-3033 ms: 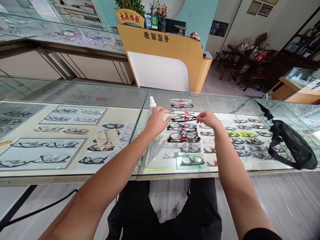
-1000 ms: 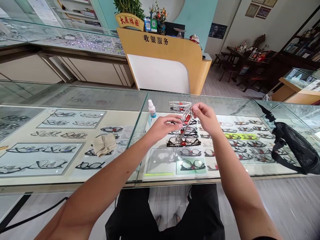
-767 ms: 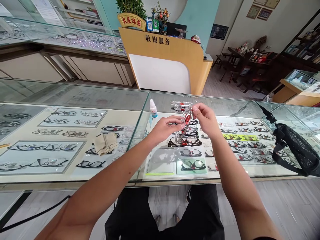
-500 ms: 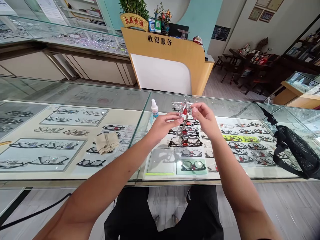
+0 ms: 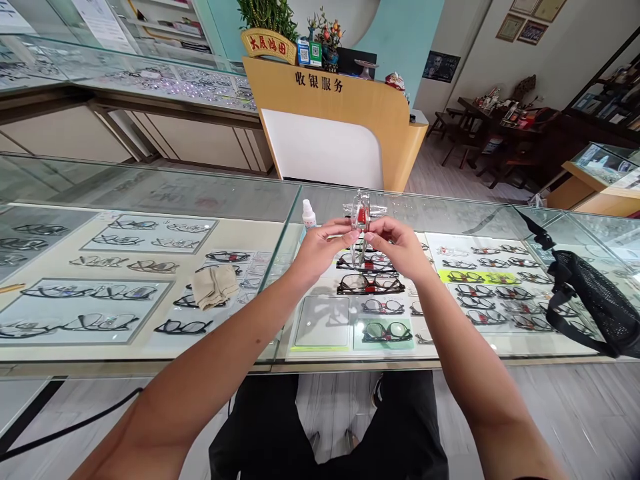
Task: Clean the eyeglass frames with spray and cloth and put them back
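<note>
Clear-framed eyeglasses stand up between my two hands above the glass counter, seen nearly edge-on, with something red showing at their middle. My left hand pinches them from the left between thumb and fingers. From the other side, my right hand closes thumb and fingers on them, its fingertips close to those of the left. Dark-framed glasses lie below the hands in the display. A white spray bottle stands just behind my left hand.
A folded beige cloth lies on the left part of the glass counter. At the right end rests a black mesh bag with straps. Many eyeglasses lie in rows inside the case. Across the aisle stands a wooden cashier desk.
My right hand has moved down and left, closer to my left hand. The eyeglasses have turned more upright and shifted slightly left. My left hand has barely moved.
</note>
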Motion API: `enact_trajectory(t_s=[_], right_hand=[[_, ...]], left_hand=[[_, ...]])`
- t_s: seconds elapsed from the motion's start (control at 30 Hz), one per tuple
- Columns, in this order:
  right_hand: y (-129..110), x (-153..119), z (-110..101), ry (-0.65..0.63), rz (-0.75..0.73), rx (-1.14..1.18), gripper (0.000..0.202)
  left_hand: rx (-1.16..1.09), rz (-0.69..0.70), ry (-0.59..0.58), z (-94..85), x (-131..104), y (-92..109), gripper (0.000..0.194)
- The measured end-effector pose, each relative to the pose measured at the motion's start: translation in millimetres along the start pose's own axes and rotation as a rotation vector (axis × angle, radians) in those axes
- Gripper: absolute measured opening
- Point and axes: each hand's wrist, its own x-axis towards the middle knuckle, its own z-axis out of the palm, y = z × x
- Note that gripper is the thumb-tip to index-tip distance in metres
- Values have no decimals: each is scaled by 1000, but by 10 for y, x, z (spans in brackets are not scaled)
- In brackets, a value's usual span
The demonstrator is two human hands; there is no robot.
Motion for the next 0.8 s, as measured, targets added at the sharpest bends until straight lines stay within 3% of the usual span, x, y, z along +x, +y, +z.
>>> enact_trajectory(t_s=[0.13, 0.27, 0.43, 0.57, 0.7, 0.8], right_hand=[[-20, 4, -13, 8, 13, 22, 53], [-49, -13, -118, 95, 5, -118, 50], [-35, -47, -280, 347, -17, -413, 43], [-21, -36, -326, 536, -95, -497, 39], [-42, -31, -240, 556, -172, -488, 27], [-40, -49, -96, 449, -182, -472, 24]], left_hand=[[10, 25, 12, -3, 11, 0, 48], [72, 68, 41, -27, 39, -22, 46], [249, 146, 69, -57, 49, -57, 34], [378, 196, 64, -50, 35, -78, 26], [334, 178, 82, -34, 32, -91, 28], [302, 164, 110, -22, 27, -89, 31]])
